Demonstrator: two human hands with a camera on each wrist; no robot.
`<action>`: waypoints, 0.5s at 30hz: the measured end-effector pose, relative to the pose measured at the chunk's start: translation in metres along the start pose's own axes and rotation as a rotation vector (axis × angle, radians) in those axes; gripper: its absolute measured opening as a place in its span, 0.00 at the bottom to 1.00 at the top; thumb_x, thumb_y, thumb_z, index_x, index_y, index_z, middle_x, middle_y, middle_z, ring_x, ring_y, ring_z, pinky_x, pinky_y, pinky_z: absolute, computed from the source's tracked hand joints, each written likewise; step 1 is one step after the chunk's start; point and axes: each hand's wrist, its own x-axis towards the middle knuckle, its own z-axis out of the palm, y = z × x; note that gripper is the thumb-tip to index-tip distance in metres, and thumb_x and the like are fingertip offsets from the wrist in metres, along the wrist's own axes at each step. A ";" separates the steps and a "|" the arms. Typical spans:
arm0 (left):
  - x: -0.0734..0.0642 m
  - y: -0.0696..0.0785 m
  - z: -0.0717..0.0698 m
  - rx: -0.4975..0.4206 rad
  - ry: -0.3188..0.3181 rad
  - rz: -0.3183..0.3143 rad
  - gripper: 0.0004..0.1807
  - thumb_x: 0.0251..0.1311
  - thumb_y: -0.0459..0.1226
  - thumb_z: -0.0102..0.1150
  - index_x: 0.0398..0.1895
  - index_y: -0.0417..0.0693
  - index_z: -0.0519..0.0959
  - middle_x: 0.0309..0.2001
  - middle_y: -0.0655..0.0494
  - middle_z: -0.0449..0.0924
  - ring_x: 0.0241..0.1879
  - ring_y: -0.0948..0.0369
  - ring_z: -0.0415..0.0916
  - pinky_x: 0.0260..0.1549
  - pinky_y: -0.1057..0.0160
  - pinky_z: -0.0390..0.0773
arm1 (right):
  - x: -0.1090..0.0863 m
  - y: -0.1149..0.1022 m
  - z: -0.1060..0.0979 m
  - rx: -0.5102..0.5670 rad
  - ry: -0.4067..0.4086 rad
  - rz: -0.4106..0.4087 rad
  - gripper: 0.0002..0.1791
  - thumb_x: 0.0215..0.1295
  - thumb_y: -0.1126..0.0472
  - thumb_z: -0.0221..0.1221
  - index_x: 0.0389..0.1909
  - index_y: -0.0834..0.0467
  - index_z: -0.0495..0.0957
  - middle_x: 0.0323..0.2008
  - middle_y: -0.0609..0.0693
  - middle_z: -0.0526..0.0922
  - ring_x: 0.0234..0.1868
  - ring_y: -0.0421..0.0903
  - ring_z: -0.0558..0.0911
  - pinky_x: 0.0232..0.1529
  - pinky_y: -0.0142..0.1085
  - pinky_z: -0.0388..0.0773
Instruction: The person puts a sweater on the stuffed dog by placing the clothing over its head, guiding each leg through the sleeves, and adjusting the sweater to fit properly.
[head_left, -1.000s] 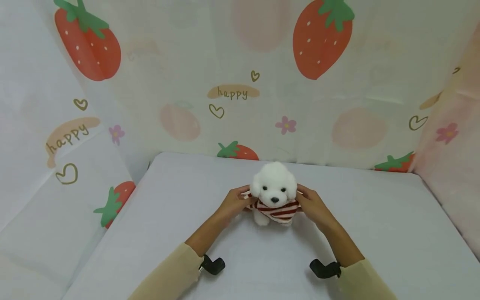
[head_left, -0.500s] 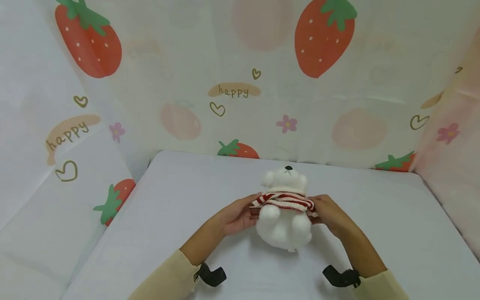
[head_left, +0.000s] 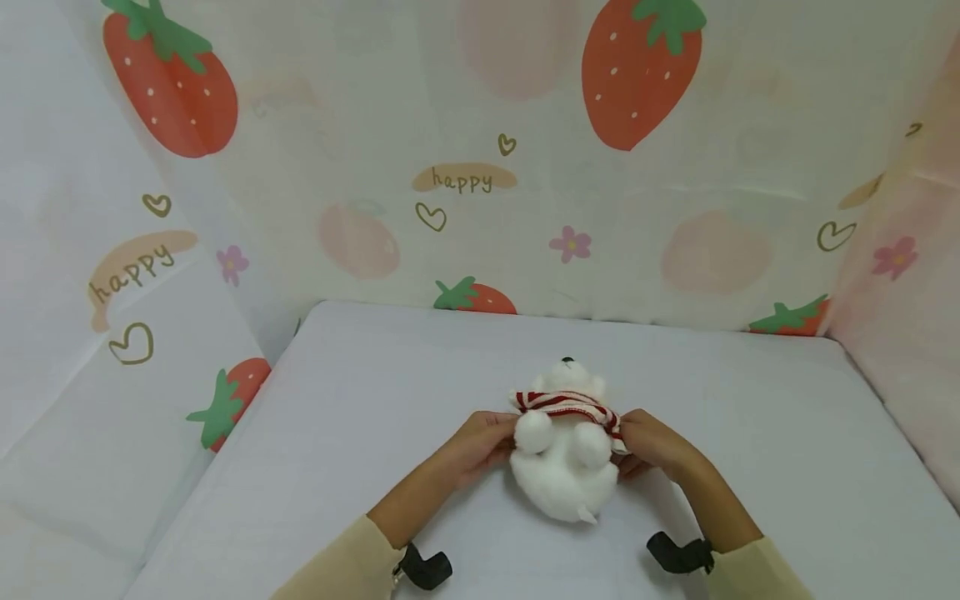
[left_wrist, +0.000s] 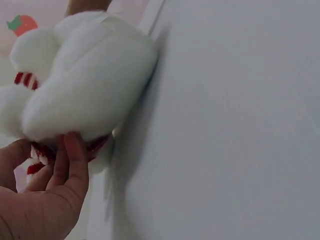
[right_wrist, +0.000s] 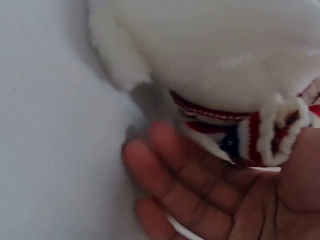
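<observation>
Beyond the left grip (head_left: 474, 450) and right grip (head_left: 658, 446) hangs a strawberry-printed sheet (head_left: 637, 196); between them the toy dog (head_left: 564, 479) lies belly up on the counter (head_left: 390, 383). The left pinches its striped shirt (head_left: 564, 403); whether the right clamps cannot be told. A second ago the dog was upright.

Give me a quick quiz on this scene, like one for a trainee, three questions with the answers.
1. True or false: the plush dog is standing on all four paws.
2. What does the left grip touch? A) the dog's nose B) its striped shirt C) its ear
3. Fill in: the word printed on the backdrop is "____".

Key: 1. False, it lies belly-up. 2. B. 3. happy.
</observation>
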 end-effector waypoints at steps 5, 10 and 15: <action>-0.003 0.003 0.002 0.260 0.015 0.141 0.19 0.70 0.33 0.56 0.58 0.28 0.78 0.52 0.42 0.84 0.44 0.63 0.82 0.44 0.63 0.81 | -0.017 -0.016 -0.014 -0.304 0.073 -0.104 0.15 0.69 0.63 0.48 0.37 0.65 0.83 0.26 0.51 0.82 0.25 0.47 0.81 0.25 0.41 0.76; -0.006 0.006 0.008 0.530 0.092 0.269 0.17 0.64 0.29 0.58 0.54 0.35 0.82 0.42 0.46 0.87 0.35 0.65 0.81 0.33 0.68 0.80 | -0.038 -0.037 -0.024 -0.463 0.200 -0.221 0.15 0.75 0.57 0.53 0.42 0.62 0.84 0.32 0.49 0.84 0.33 0.47 0.81 0.30 0.42 0.76; -0.006 0.009 0.014 0.714 0.223 0.349 0.12 0.58 0.30 0.59 0.44 0.46 0.85 0.38 0.57 0.84 0.26 0.66 0.78 0.26 0.67 0.78 | -0.046 -0.051 -0.016 -0.391 0.260 -0.394 0.16 0.70 0.49 0.63 0.50 0.55 0.84 0.47 0.50 0.86 0.53 0.54 0.82 0.49 0.52 0.79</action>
